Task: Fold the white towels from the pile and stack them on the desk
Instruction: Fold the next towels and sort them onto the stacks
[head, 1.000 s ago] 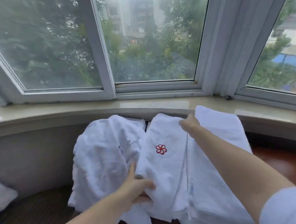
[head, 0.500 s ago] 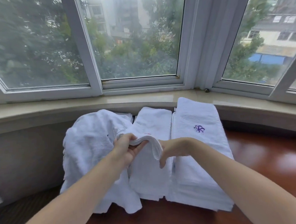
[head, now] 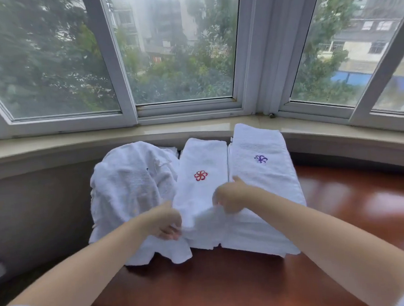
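Head view: both hands at the table's back edge
Left grip: pinches red-flower towel
Right grip: fingers blurred, cannot tell
Around: loose pile left, purple-flower stack right
Room: red-brown table, windowsill

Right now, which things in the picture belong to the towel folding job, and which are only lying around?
Belongs to the job:
- unfolded towel pile
- red-flower towel, held at its near end by left hand and right hand
- purple-flower stack
- desk

Just there:
- window sill
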The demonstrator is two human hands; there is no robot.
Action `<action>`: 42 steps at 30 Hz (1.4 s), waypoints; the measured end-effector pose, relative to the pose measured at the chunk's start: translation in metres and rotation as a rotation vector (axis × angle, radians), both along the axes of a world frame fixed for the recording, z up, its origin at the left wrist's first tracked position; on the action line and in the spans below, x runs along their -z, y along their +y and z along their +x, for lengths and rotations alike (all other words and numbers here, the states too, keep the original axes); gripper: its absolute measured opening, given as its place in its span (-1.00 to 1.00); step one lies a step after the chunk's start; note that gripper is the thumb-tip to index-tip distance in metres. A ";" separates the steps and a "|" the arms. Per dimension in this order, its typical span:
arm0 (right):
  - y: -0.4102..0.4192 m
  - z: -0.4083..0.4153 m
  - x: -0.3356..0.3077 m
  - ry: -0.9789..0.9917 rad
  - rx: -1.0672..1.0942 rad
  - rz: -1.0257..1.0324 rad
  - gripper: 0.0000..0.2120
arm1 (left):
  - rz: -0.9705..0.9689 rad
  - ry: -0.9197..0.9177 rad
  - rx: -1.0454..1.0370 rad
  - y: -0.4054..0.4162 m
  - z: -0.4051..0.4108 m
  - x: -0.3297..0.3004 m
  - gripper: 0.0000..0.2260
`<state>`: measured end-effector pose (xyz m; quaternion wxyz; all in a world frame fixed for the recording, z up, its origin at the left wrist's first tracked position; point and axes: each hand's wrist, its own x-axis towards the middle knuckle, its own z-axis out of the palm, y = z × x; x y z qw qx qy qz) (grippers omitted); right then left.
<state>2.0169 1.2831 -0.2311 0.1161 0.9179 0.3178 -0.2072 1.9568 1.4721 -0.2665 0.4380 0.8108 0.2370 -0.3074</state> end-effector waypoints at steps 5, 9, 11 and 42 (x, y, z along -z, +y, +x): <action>0.014 -0.026 0.029 0.060 0.059 -0.119 -0.40 | 0.151 -0.230 0.072 -0.010 -0.009 0.018 -0.69; 0.028 -0.052 0.067 -0.058 0.039 0.067 -0.38 | 0.235 -0.459 -0.012 -0.004 -0.002 0.025 -0.73; 0.033 -0.062 0.082 -0.114 0.030 0.114 -0.50 | 0.284 -0.474 0.042 -0.003 0.000 0.028 -0.65; 0.067 0.008 0.121 0.016 0.286 0.101 -0.32 | 1.238 -0.235 0.997 0.030 0.101 0.068 -0.51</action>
